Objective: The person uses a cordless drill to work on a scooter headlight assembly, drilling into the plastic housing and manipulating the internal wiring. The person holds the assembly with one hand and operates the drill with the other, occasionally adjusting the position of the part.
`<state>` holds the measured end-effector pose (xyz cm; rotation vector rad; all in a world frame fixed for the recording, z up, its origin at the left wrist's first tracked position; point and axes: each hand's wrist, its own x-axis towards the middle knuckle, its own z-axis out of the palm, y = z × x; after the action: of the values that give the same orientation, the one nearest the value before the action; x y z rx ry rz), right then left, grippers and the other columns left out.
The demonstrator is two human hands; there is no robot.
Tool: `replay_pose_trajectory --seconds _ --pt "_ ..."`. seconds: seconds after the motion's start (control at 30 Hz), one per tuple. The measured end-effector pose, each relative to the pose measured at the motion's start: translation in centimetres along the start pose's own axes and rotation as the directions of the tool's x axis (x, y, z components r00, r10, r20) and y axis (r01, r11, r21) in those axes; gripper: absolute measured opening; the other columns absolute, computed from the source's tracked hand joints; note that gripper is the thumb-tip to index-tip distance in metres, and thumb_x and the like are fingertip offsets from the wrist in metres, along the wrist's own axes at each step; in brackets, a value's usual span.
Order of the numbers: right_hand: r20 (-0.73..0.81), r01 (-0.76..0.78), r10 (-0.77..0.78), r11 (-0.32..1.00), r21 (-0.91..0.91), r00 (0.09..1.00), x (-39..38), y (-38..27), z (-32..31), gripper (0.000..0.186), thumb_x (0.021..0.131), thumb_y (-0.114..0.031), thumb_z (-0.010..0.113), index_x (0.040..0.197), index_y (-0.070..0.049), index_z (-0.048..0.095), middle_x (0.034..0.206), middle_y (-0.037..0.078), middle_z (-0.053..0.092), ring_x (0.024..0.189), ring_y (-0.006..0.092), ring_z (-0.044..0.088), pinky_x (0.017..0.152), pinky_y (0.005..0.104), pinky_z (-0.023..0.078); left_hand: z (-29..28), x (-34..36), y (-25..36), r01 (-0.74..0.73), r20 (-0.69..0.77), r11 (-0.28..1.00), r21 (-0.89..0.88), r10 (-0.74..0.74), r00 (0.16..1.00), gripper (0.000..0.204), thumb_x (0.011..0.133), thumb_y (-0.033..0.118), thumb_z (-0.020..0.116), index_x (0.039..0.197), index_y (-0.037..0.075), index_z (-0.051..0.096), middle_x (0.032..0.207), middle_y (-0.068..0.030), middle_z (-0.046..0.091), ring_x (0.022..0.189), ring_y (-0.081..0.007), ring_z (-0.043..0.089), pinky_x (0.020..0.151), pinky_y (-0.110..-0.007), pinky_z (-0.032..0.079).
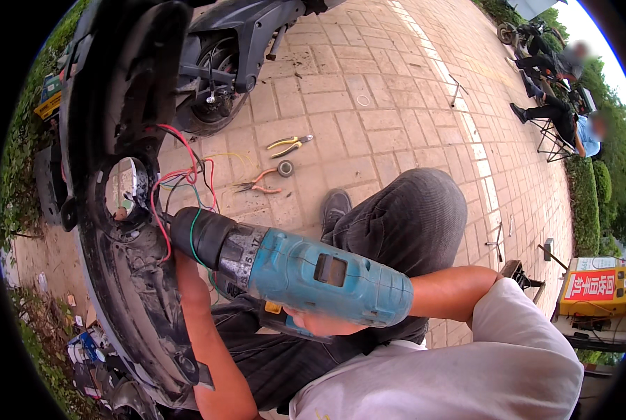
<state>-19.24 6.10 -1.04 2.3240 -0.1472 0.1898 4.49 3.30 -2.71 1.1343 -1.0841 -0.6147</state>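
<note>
A teal cordless drill (320,280) lies across the lower middle, its black chuck at the black plastic vehicle panel (110,280) on the left, beside a round opening. My right hand (327,322) grips the drill from beneath, mostly covered by its body. My left hand (190,280) is against the panel's inner edge below the chuck, its fingers hidden. Red, black and green wires (187,175) loop from the panel, a green one crossing the chuck. Yellow-handled pliers (292,145), orange-handled pliers (257,183) and a round roll (285,169) lie on the paving beyond.
A dark scooter (236,49) stands at the top on brick paving (390,112). Two seated people (565,122) are near a motorbike at top right. A yellow machine (600,301) stands at right, with metal tools (495,241) nearby. Assorted boxes (82,350) lie at lower left by plants.
</note>
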Motion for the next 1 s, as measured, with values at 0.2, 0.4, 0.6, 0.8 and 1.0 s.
replay_pose_trajectory --seconds 0.2,0.4,0.6,0.8,1.0 --pt "-0.109 -0.014 0.015 1.0 0.014 0.994 -0.8 -1.4 0.7 0.023 0.083 -0.023 0.045 0.095 -0.005 0.053 0.094 0.004 0.055 0.092 0.0165 0.054 0.084 0.0304 0.045 1.4 0.7 2.3 -0.156 0.067 0.986 0.059 0.152 0.986 0.021 0.082 0.001 0.052 0.099 -0.007 0.06 0.099 -0.012 0.062 0.087 -0.0195 0.061 0.082 -0.031 0.047" --pt "-0.126 0.015 -0.034 0.989 -0.146 0.991 -1.0 -1.8 1.4 0.021 0.086 -0.021 0.044 0.094 -0.006 0.055 0.092 0.002 0.056 0.09 0.0139 0.055 0.083 0.0286 0.045 2.2 0.5 2.3 -0.19 -0.004 0.969 0.156 0.193 0.981 0.021 0.08 -0.001 0.052 0.099 -0.008 0.06 0.102 -0.0123 0.061 0.088 -0.0194 0.06 0.082 -0.03 0.046" --pt "-0.173 0.005 0.004 0.999 0.049 0.985 -2.5 -3.0 1.7 0.016 0.084 -0.018 0.048 0.094 -0.008 0.055 0.094 0.002 0.056 0.089 0.0172 0.055 0.084 0.0306 0.045 1.1 1.0 2.7 -0.384 0.167 0.793 0.473 0.347 0.923 0.024 0.08 -0.002 0.052 0.103 -0.007 0.057 0.106 -0.0121 0.059 0.091 -0.0194 0.058 0.083 -0.03 0.046" --pt "0.433 -0.453 0.338 -0.024 0.891 0.835 -0.1 4.8 -2.0 0.028 0.074 -0.024 0.063 0.098 -0.01 0.058 0.099 0.003 0.059 0.095 0.018 0.055 0.077 0.0323 0.047 0.3 0.9 2.3 -0.104 0.021 0.972 0.211 0.102 0.995 0.028 0.079 -0.003 0.052 0.107 -0.004 0.054 0.109 -0.0115 0.057 0.093 -0.0191 0.057 0.083 -0.03 0.046" --pt "0.553 -0.207 0.432 -0.624 0.754 0.712 -0.6 6.2 -2.9 0.029 0.083 -0.016 0.057 0.109 -0.004 0.055 0.107 0.006 0.059 0.099 0.016 0.056 0.085 0.0265 0.045 1.3 0.5 3.0 0.175 -0.116 0.984 -0.042 -0.179 0.977 0.033 0.079 -0.005 0.052 0.111 -0.002 0.051 0.111 -0.0109 0.054 0.095 -0.0189 0.056 0.084 -0.031 0.046"
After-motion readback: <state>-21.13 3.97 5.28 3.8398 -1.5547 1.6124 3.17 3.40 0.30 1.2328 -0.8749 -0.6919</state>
